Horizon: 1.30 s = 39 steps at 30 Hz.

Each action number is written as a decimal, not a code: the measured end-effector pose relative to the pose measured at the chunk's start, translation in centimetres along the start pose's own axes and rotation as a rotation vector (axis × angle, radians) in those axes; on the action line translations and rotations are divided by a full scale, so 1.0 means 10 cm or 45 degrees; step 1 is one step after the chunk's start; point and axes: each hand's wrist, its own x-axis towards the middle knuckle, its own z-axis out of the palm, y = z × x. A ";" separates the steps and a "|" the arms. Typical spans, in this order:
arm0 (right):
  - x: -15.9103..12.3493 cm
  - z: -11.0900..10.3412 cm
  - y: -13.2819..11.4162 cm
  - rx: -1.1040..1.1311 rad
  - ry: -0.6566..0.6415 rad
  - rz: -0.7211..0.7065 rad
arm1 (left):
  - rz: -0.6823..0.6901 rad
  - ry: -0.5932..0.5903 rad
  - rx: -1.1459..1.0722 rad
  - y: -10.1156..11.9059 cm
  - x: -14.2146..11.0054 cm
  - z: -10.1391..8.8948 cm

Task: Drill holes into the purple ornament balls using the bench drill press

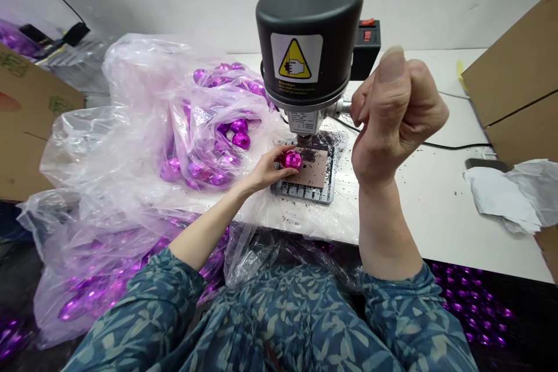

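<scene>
Between the thumb and fingers of my left hand (269, 170) is a shiny magenta faceted ball (291, 160). The ball is held low over a brown board (314, 170) on the grey slotted base plate (329, 196) of a black bench drill press (305, 17). Dark shavings lie scattered over board and plate. My right hand (394, 110) is a fist, raised beside the machine's head, wrapped round its lever (344, 107); most of the lever is hidden by the fingers. The drill's tip is hard to make out behind the ball.
Clear plastic bags (143, 87) with several purple balls (241, 140) fill the table's left side and hang over its front. Cardboard boxes (518, 70) stand at right, near crumpled white paper (501, 195). A black cable (457, 146) crosses the white tabletop (418, 209). More purple balls (473, 302) lie below.
</scene>
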 end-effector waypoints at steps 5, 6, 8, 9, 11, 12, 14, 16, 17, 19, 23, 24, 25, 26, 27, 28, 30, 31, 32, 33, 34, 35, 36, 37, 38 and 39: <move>0.00 -0.01 0.01 -0.074 -0.013 -0.022 | -0.039 -0.025 0.007 0.06 0.03 0.08; 0.00 -0.01 0.00 -0.106 -0.016 -0.008 | -0.026 -0.024 0.036 0.07 0.04 0.10; -0.01 -0.01 -0.01 -0.157 -0.016 0.026 | 0.010 0.001 0.115 0.10 0.06 0.13; -0.01 -0.01 -0.01 -0.163 -0.014 0.038 | 0.031 0.015 0.158 0.11 0.07 0.15; -0.01 -0.01 -0.04 -0.136 -0.004 0.052 | 0.070 0.030 0.229 0.12 0.08 0.18; -0.01 -0.01 -0.05 -0.118 0.001 0.060 | 0.087 0.032 0.253 0.13 0.08 0.20; -0.01 -0.01 -0.07 -0.111 0.004 0.096 | 0.114 0.039 0.281 0.15 0.08 0.24; -0.01 -0.01 -0.08 -0.126 0.003 0.132 | 0.133 0.078 0.299 0.16 0.08 0.30; -0.01 -0.01 -0.08 -0.131 0.001 0.143 | 0.134 0.105 0.304 0.16 0.08 0.33; -0.01 -0.01 -0.07 -0.138 0.000 0.151 | 0.105 0.166 0.287 0.15 0.08 0.39; -0.03 -0.01 0.00 -0.162 0.000 0.152 | 0.009 0.245 0.187 0.09 0.07 0.47; -0.03 -0.01 0.01 -0.158 -0.005 0.150 | 0.006 0.252 0.163 0.08 0.06 0.47; -0.04 -0.01 0.02 -0.149 -0.011 0.150 | 0.012 0.254 0.142 0.06 0.05 0.48; -0.05 -0.01 0.03 -0.139 -0.014 0.151 | 0.023 0.255 0.121 0.05 0.04 0.48; -0.06 -0.01 0.03 -0.130 -0.010 0.152 | 0.033 0.255 0.102 0.05 0.04 0.48; -0.07 0.00 0.02 -0.121 0.005 0.140 | 0.043 0.258 0.087 0.04 0.03 0.48; -0.10 0.01 0.02 -0.115 0.056 0.093 | 0.061 0.263 0.073 0.03 0.03 0.48; -0.11 0.01 0.02 -0.104 0.080 0.056 | 0.071 0.261 0.070 0.03 0.03 0.48; -0.13 0.01 0.03 -0.083 0.099 0.009 | 0.079 0.260 0.068 0.03 0.04 0.48; -0.15 0.02 0.04 -0.054 0.115 -0.044 | 0.087 0.257 0.066 0.02 0.04 0.48; -0.17 0.02 0.05 -0.032 0.128 -0.088 | 0.095 0.254 0.065 0.02 0.04 0.48; -0.19 0.02 0.06 -0.022 0.131 -0.116 | 0.100 0.249 0.062 0.01 0.04 0.48; -0.21 0.01 0.08 -0.025 0.139 -0.135 | 0.103 0.246 0.059 0.01 0.03 0.48; -0.23 0.01 0.09 -0.050 0.147 -0.139 | 0.106 0.242 0.056 0.01 0.03 0.48; -0.25 0.00 0.10 -0.081 0.156 -0.136 | 0.109 0.238 0.054 0.01 0.03 0.48; -0.27 0.00 0.11 -0.103 0.166 -0.131 | 0.111 0.236 0.053 0.01 0.02 0.48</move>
